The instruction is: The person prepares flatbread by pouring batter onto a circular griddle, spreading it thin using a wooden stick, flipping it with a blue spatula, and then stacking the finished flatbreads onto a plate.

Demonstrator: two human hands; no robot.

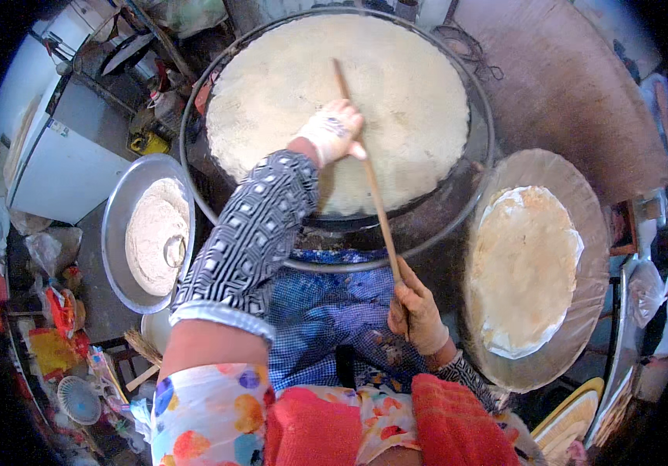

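A long thin wooden stick point(378, 206) slants over a wide, pale, round sheet of dough point(404, 85), which covers most of a dark round griddle point(435, 203). My left hand point(332, 132), in a whitish glove, is closed around the stick's upper part, above the dough. Lower down, beyond the griddle's near rim, my right hand point(421, 311) grips the stick's near end. The stick's far tip reaches toward the middle of the sheet; whether it touches the dough I cannot tell. A patterned sleeve covers my left forearm.
On the left, a metal basin point(116, 256) holds pale flour or batter and a ladle point(174, 250). To the right stands a round tray point(582, 233) bearing a browned flatbread point(526, 268). A large brown board point(575, 93) leans behind it. A white cabinet point(66, 167) stands far left.
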